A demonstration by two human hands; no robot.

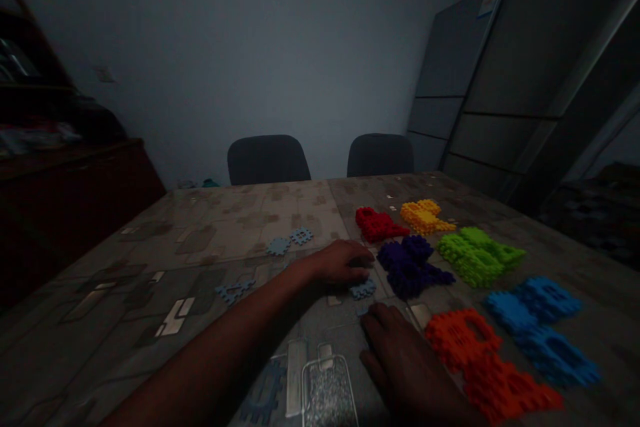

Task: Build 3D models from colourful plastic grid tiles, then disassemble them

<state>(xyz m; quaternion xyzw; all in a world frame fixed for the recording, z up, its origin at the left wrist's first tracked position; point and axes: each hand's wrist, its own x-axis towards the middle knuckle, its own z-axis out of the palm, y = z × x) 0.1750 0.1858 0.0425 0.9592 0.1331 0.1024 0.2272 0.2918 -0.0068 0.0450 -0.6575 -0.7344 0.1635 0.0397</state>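
Observation:
My left hand (344, 262) reaches across the table, palm down, with thumb and fingers apart. Just below its fingertips lies a grey-blue toothed plastic building piece (363, 289); whether they touch it I cannot tell. Nearer to me, my right hand (395, 350) rests low over the tabletop, its thumb spread away from its fingers. By its fingertips is part of another greyish piece (362, 309), mostly hidden. More grey-blue pieces lie to the left: a round one (279, 246), a square one (301, 235), a triangular one (235, 291) and one under my left forearm (263, 392).
Sorted piles of toothed pieces stand on the right: red (377, 225), yellow (425, 216), purple (410, 265), green (477, 255), blue (535, 310) and orange-red (480, 350). Two dark chairs (269, 159) back the patterned table (200, 227). The room is dim.

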